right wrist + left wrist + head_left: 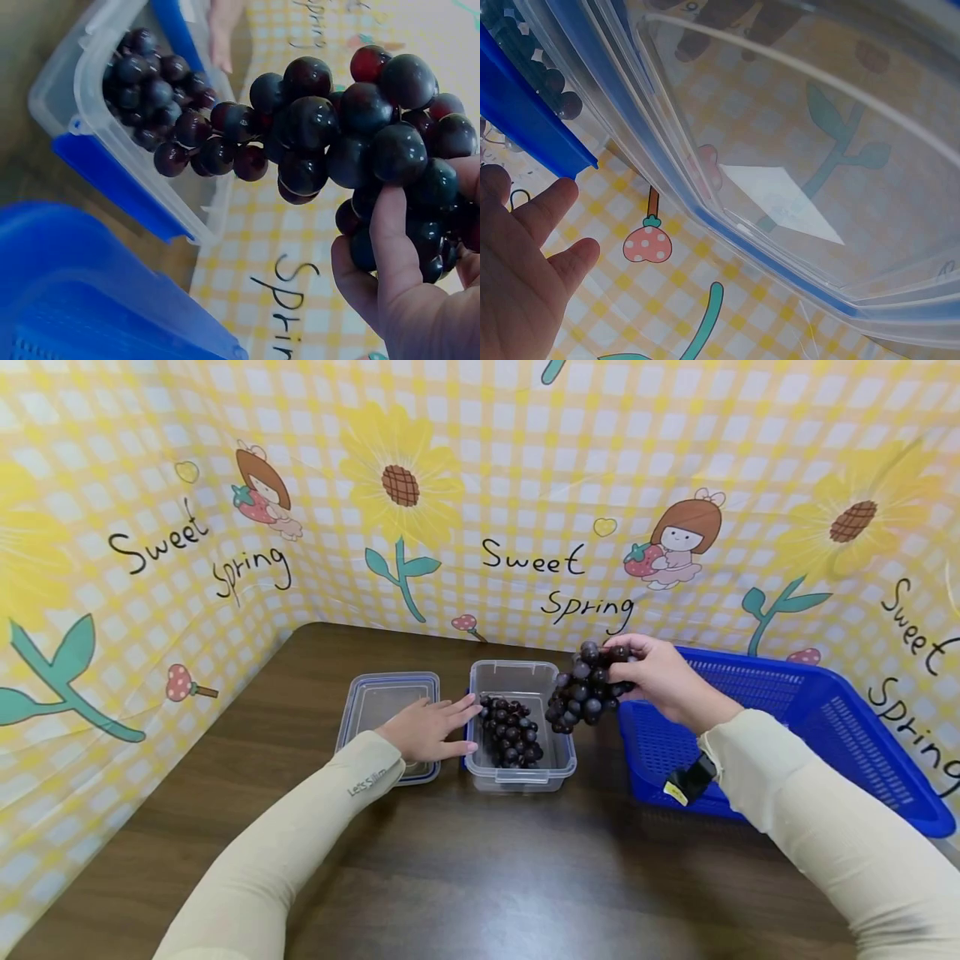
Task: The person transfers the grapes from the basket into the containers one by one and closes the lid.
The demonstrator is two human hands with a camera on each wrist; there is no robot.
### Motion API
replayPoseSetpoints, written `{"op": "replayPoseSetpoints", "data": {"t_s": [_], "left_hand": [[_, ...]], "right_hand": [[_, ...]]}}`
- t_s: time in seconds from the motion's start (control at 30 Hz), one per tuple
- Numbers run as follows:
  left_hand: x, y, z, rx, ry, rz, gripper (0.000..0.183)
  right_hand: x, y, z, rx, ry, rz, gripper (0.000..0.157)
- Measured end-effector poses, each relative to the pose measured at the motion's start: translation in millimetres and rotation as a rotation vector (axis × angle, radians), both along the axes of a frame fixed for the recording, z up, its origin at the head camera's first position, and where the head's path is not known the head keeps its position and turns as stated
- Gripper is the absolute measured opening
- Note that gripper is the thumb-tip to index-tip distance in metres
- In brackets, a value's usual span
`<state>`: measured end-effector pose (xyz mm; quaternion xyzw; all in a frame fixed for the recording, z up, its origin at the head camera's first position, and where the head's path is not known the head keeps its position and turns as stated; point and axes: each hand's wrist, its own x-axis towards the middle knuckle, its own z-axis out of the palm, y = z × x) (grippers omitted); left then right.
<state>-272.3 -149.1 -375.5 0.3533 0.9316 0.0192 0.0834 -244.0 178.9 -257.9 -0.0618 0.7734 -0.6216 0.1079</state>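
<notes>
A bunch of dark grapes [585, 687] hangs from my right hand [667, 681], whose thumb and fingers grip its upper end. The bunch is raised beside the right wall of a clear plastic container [555, 752]; in the right wrist view its tip overlaps the container's rim. Inside the container, on the left side, lies another bunch of dark grapes [512, 735]. My left hand [427, 729] has its fingers spread, fingertips at the container's left edge by a blue side flap [532, 112]. Under that hand lies a clear lid with a blue seal [360, 693], partly hidden by the palm and sleeve.
To the right stands a blue plastic basket [832, 710], partly behind my right forearm. All of these stand on a dark wooden table [480, 868]. A yellow checked cloth [525, 460] with printed flowers rises behind and along both sides.
</notes>
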Motion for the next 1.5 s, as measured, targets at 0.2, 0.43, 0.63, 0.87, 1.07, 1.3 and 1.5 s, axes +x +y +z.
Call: {"op": "replayPoseSetpoints", "data": {"t_s": [0.2,0.43,0.63,0.87,1.07,1.3,1.5], "left_hand": [[1.0,0.3,3.7,0.003,0.003,0.003,0.073],[1.2,2.3,2.9,-0.004,0.001,0.001,0.073],[0.9,0.8,1.7,0.013,0.003,0.008,0.073],[-0.1,0.5,-0.3,0.008,0.009,0.014,0.073],[-1.1,1.1,-3.2,0.010,0.013,0.000,0.074],[-1.5,1.5,-4.4,0.010,0.000,-0.002,0.074],[-1.7,0.1,-3.0,0.002,0.000,0.013,0.074]], "right_hand": [[2.7,-13.2,-12.2,0.085,-0.013,0.047,0.033],[7.0,-23.7,-29.7,0.168,-0.038,0.090,0.038],[12.5,-33.4,-39.7,0.176,-0.081,0.101,0.040],[2.9,-42.7,-45.2,0.216,-0.069,0.083,0.042],[-14.9,-47.6,-53.8,0.257,-0.050,0.065,0.045],[-38.4,-61.4,-62.9,0.351,0.062,0.060,0.040],[-58.0,-74.0,-67.1,0.380,0.116,0.038,0.036]]}}
